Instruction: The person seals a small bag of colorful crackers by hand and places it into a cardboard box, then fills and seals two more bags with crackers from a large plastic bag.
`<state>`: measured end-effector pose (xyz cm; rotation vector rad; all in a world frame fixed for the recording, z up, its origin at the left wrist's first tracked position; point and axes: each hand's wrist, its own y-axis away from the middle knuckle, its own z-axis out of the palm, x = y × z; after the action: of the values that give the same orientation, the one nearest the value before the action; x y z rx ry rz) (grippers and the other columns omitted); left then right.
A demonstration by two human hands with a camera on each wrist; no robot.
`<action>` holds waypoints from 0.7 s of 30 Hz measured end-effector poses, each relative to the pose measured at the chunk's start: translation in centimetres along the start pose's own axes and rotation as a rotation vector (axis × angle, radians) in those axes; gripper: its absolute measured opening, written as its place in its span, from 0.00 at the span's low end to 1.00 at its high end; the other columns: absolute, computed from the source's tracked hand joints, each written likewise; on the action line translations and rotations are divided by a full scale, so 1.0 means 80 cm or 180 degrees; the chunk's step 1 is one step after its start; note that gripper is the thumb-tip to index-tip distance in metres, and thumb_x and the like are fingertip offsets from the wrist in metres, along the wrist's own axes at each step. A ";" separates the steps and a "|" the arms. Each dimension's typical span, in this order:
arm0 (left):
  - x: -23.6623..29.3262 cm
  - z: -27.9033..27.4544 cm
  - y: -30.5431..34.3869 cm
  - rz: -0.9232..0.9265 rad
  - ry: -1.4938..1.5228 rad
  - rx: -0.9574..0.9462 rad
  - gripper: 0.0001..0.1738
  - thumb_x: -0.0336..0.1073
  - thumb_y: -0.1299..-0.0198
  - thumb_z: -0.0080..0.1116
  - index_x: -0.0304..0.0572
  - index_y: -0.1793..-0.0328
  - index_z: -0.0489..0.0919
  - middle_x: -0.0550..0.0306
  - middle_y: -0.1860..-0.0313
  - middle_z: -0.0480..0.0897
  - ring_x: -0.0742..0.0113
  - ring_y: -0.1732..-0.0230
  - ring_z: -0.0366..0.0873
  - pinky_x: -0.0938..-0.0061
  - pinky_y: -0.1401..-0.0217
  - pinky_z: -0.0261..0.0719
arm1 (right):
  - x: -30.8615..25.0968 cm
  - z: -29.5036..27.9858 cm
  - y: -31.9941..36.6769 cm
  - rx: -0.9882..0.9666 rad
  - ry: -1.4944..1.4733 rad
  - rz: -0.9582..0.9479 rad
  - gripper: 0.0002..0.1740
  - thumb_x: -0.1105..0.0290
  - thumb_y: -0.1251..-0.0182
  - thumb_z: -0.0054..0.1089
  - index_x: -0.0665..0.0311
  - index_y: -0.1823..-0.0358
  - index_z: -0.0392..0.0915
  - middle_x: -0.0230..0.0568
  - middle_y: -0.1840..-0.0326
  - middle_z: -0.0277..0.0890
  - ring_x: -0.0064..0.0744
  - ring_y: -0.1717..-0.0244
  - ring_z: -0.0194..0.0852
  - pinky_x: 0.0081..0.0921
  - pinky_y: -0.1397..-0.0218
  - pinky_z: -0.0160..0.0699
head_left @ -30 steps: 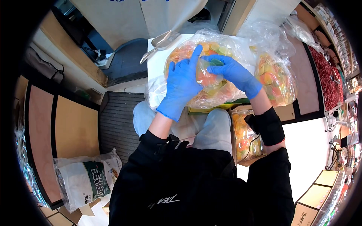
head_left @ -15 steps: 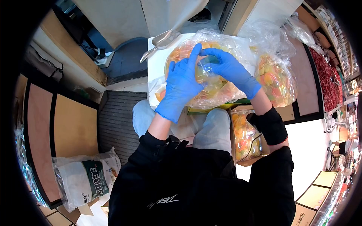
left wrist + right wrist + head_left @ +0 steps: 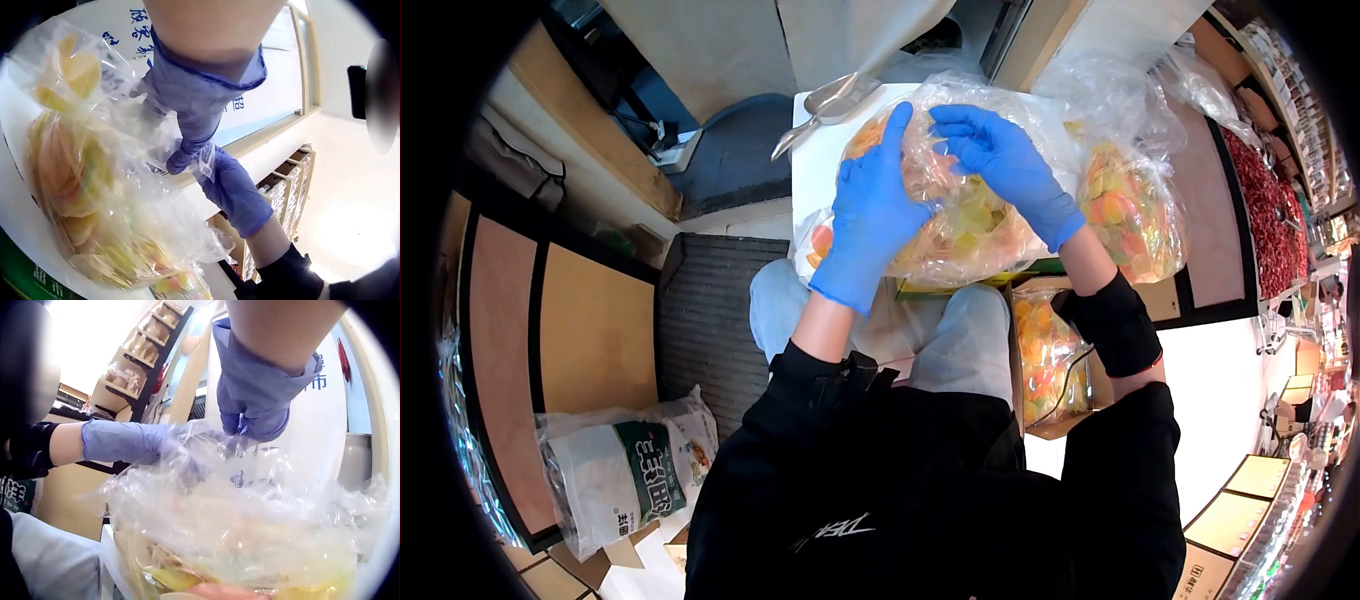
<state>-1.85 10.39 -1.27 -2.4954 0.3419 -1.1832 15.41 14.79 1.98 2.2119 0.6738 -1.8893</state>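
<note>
White worktop (image 3: 815,180), bearing at its centre the large clear bag (image 3: 968,235) of coloured slices; a smaller filled bag (image 3: 1122,215) adjoins its right side. My left hand (image 3: 870,225), index straight, hides part of the bag; its grip I cannot tell. My right hand (image 3: 1015,170), fingers bent, pinches film. A metal scoop (image 3: 840,98) occupies the far-left corner.

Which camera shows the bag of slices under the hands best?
Head view: it shows most of the bag from above, though the left hand and right hand cover parts. Left wrist shows its slices from the side; right wrist shows mostly crumpled plastic, few slices.
</note>
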 end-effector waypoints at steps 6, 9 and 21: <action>-0.002 -0.019 0.001 -0.0168 0.1048 0.0269 0.56 0.34 0.60 0.74 0.51 0.25 0.52 0.48 0.47 0.77 0.59 0.49 0.77 0.66 0.48 0.77 | 0.043 -0.063 -0.014 0.0637 0.1038 -0.0204 0.20 0.69 0.38 0.58 0.65 0.44 0.74 0.43 0.50 0.78 0.30 0.55 0.78 0.24 0.49 0.76; -0.015 -0.037 0.006 -0.0085 0.1906 0.0502 0.56 0.29 0.60 0.75 0.50 0.25 0.52 0.49 0.42 0.72 0.64 0.47 0.73 0.72 0.44 0.75 | 0.078 -0.081 -0.008 0.0263 0.2078 0.0300 0.21 0.67 0.40 0.60 0.65 0.45 0.74 0.46 0.48 0.78 0.35 0.51 0.78 0.28 0.46 0.75; -0.010 -0.068 0.025 -0.0118 0.2352 0.0633 0.58 0.25 0.64 0.76 0.50 0.26 0.53 0.56 0.35 0.66 0.66 0.42 0.68 0.71 0.39 0.74 | 0.101 -0.004 -0.026 -0.0233 0.4803 -0.0115 0.40 0.60 0.52 0.66 0.54 0.35 0.63 0.48 0.54 0.73 0.45 0.51 0.75 0.40 0.56 0.77</action>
<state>-6.72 7.66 0.56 -1.8239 0.3351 -2.0156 15.62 18.69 -5.43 3.1977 0.8300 0.1749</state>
